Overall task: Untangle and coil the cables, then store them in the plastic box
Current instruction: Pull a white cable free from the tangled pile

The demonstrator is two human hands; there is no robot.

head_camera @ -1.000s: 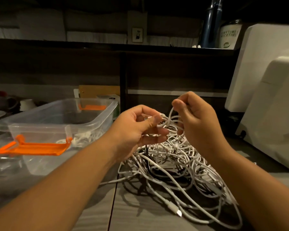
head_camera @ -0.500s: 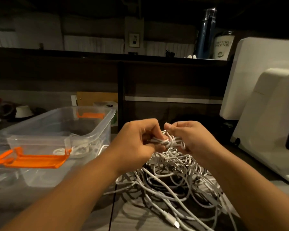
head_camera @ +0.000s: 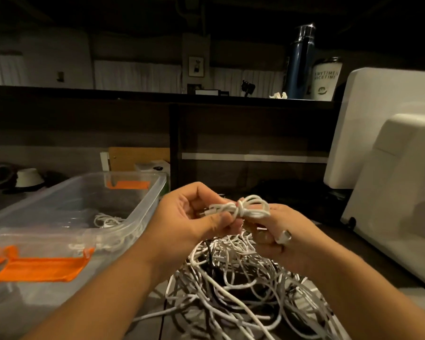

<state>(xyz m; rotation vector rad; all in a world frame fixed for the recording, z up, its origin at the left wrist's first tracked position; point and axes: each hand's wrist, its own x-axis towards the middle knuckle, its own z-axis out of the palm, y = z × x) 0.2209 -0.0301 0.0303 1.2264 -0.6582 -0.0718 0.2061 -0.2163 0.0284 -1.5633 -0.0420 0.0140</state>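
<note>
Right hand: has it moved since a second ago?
Yes, downward. Its knuckles then reached the pale strip on the shelf unit; now the right hand, gripping a small cable bundle, sits well below that strip, just above the cable pile.

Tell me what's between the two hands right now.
Head view: a small coiled white cable bundle spans the gap, pinched by the left hand and right hand, above the tangled white cable pile.

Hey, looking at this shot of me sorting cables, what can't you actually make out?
Head view:
- The cable pile: lower part cut off by the bottom edge; overlapping strands hide the count.
- The stored cables in the plastic box: blurred behind its cloudy wall.
- The coiled cable gripped by left hand and right hand: plug type too small, hands cover its ends.
</note>
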